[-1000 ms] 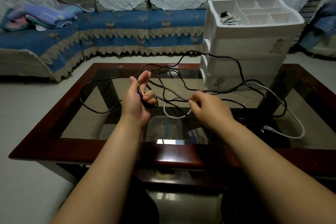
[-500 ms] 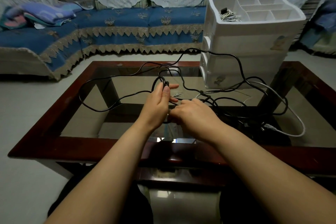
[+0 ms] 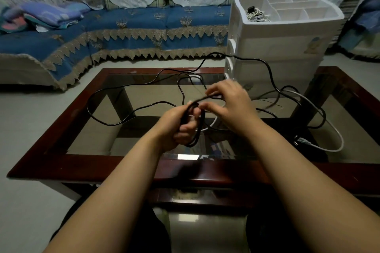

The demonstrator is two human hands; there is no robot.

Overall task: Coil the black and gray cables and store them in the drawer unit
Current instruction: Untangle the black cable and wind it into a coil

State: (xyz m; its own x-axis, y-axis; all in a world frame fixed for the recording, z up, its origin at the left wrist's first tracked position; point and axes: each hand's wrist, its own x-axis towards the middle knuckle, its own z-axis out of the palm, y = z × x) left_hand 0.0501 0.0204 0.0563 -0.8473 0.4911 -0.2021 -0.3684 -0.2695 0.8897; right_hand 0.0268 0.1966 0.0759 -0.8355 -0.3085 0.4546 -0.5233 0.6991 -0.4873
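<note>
Black cable (image 3: 115, 122) gripped by both hands (image 3: 203, 115).

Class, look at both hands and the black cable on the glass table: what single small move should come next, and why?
Probably the right hand should lay its pinched strand onto the loops held in the left hand, adding one more turn. Most of the black cable lies loose across the table, so coiling is far from finished.

Black cable (image 3: 115, 123); white drawer unit (image 3: 281, 47); blue sofa cover (image 3: 144, 24).
</note>
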